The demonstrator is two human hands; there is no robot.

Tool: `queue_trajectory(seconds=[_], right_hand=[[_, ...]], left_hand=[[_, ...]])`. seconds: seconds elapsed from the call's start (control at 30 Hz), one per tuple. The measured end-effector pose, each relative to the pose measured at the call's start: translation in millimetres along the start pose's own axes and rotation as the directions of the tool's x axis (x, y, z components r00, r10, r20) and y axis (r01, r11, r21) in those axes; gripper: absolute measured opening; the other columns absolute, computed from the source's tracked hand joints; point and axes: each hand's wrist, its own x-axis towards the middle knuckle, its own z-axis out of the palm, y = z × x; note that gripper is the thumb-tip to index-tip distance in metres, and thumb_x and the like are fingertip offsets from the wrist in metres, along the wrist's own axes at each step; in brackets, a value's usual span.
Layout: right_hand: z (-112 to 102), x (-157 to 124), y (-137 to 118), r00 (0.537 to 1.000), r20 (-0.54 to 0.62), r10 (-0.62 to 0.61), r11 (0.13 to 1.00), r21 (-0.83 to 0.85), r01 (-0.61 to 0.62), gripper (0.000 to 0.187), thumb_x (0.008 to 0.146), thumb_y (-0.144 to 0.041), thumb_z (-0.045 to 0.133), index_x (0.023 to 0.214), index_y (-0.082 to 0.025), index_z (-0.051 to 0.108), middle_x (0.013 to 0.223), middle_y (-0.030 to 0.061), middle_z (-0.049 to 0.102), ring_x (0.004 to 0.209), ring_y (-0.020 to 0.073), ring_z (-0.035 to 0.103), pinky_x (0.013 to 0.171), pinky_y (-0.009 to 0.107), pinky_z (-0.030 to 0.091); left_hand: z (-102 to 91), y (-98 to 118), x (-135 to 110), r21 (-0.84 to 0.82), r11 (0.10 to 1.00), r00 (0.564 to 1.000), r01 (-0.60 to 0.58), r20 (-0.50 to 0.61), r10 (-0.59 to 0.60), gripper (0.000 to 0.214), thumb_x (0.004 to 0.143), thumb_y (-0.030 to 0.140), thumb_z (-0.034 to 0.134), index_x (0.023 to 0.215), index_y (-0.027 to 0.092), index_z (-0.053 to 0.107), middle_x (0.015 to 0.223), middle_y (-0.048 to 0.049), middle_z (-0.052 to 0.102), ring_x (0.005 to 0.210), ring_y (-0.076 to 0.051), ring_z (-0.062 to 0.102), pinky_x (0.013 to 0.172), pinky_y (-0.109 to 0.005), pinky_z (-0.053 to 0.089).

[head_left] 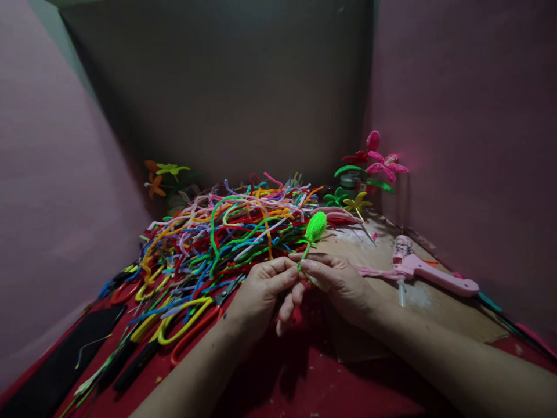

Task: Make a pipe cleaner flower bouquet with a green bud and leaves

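We hold a green bud (315, 227) just right of the frame's centre. Both hands pinch its thin stem (304, 253). Our left hand (260, 290) grips the stem's foot between thumb and forefinger, and our right hand (339, 281) closes on it from the other side, fingertips touching. The bud's long axis runs from our fingers at its lower left up to the upper right, tilted a little off upright, with the head pointing away from us.

Behind it lies a pile (226, 232) of coloured pipe cleaners. A pink glue gun (429, 273) rests on cardboard (452, 316) at the right. Scissors (191, 318) lie at the lower left, and flowers (383, 165) stand in the upper right.
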Motion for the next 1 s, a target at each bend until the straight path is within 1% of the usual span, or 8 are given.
queue_trajectory(seconds=[0.2, 0.33, 0.43, 0.57, 0.67, 0.77, 0.83, 1.0], right_hand=[[-1.7, -0.6, 3.7, 0.998, 0.05, 0.033, 0.999, 0.023, -0.034, 0.023, 0.08, -0.034, 0.058, 0.086, -0.014, 0.066, 0.052, -0.0006, 0.059, 0.048, 0.0135, 0.056, 0.051, 0.026, 0.041], [-1.8, -1.0, 5.3, 0.997, -0.055, 0.046, 0.997, 0.063, -0.042, 0.016, 0.077, -0.031, 0.062, 0.081, -0.016, 0.064, 0.057, -0.0015, 0.059, 0.045, 0.011, 0.052, 0.045, 0.023, 0.036], [-0.3, -1.8, 5.5, 0.993, -0.119, 0.024, 0.995, 0.095, -0.012, 0.012, 0.073, -0.027, 0.067, 0.079, -0.017, 0.065, 0.067, -0.0007, 0.063, 0.051, 0.0095, 0.053, 0.052, 0.024, 0.04], [1.7, -3.2, 6.1, 0.991, -0.136, 0.008, 0.998, 0.063, 0.001, 0.014, 0.073, -0.028, 0.067, 0.082, -0.017, 0.067, 0.072, -0.0001, 0.064, 0.054, 0.0094, 0.051, 0.056, 0.024, 0.041], [2.9, -3.0, 6.2, 0.99, -0.137, -0.019, 0.999, 0.044, 0.025, 0.016, 0.073, -0.029, 0.068, 0.083, -0.018, 0.068, 0.074, 0.0004, 0.065, 0.061, 0.0124, 0.055, 0.062, 0.027, 0.044], [5.7, -3.1, 3.6, 0.997, -0.067, -0.024, 0.999, 0.026, 0.026, 0.019, 0.074, -0.033, 0.066, 0.081, -0.016, 0.068, 0.065, 0.0001, 0.062, 0.062, 0.0145, 0.058, 0.062, 0.029, 0.045], [8.1, -3.9, 0.4, 0.999, 0.032, -0.01, 0.999, 0.038, 0.009, 0.022, 0.077, -0.036, 0.062, 0.084, -0.015, 0.066, 0.057, -0.0015, 0.058, 0.053, 0.0148, 0.058, 0.057, 0.031, 0.045], [9.3, -6.6, -5.2, 0.998, 0.058, 0.017, 0.999, 0.034, -0.019, 0.031, 0.077, -0.043, 0.061, 0.09, -0.015, 0.066, 0.053, 0.0001, 0.061, 0.054, 0.0168, 0.061, 0.061, 0.034, 0.048]], left_hand=[[5.7, 1.7, 2.1, 0.17, 0.985, 0.997, -0.041, -0.052, 0.05, 0.027, 0.082, 0.035, 0.053, 0.068, 0.013, 0.054, 0.055, -0.0005, 0.06, 0.032, -0.005, 0.047, 0.033, -0.016, 0.036], [10.3, 0.1, 2.3, 0.413, 0.906, 0.975, -0.092, -0.147, 0.166, 0.022, 0.083, 0.034, 0.052, 0.077, 0.014, 0.058, 0.059, -0.0005, 0.061, 0.044, -0.009, 0.054, 0.046, -0.02, 0.044], [7.7, -7.8, 1.1, 0.662, 0.727, 0.9, -0.183, -0.185, 0.395, 0.018, 0.079, 0.03, 0.057, 0.092, 0.018, 0.058, 0.073, -0.0016, 0.065, 0.061, -0.014, 0.06, 0.057, -0.023, 0.046], [2.6, -16.6, -1.7, 0.864, 0.431, 0.793, -0.261, -0.063, 0.606, 0.008, 0.082, 0.022, 0.052, 0.081, 0.021, 0.06, 0.072, -0.0008, 0.063, 0.061, -0.011, 0.056, 0.06, -0.022, 0.041], [4.7, -13.1, -2.9, 0.798, 0.544, 0.816, -0.259, -0.12, 0.565, 0.01, 0.082, 0.023, 0.051, 0.077, 0.02, 0.06, 0.058, 0.0031, 0.054, 0.05, -0.008, 0.048, 0.051, -0.019, 0.037], [8.7, -6.0, -1.8, 0.541, 0.824, 0.92, -0.171, -0.211, 0.33, 0.016, 0.082, 0.031, 0.053, 0.075, 0.018, 0.057, 0.052, 0.0044, 0.052, 0.041, -0.008, 0.048, 0.043, -0.018, 0.038], [9.1, -3.4, -0.1, 0.327, 0.939, 0.97, -0.105, -0.173, 0.168, 0.021, 0.081, 0.036, 0.054, 0.075, 0.016, 0.054, 0.054, 0.0033, 0.055, 0.037, -0.008, 0.049, 0.037, -0.018, 0.04], [4.2, -5.0, 4.1, -0.001, 1.0, 0.999, -0.004, -0.036, 0.004, 0.022, 0.08, 0.036, 0.057, 0.075, 0.015, 0.053, 0.052, 0.0036, 0.056, 0.029, -0.006, 0.044, 0.026, -0.016, 0.037]])
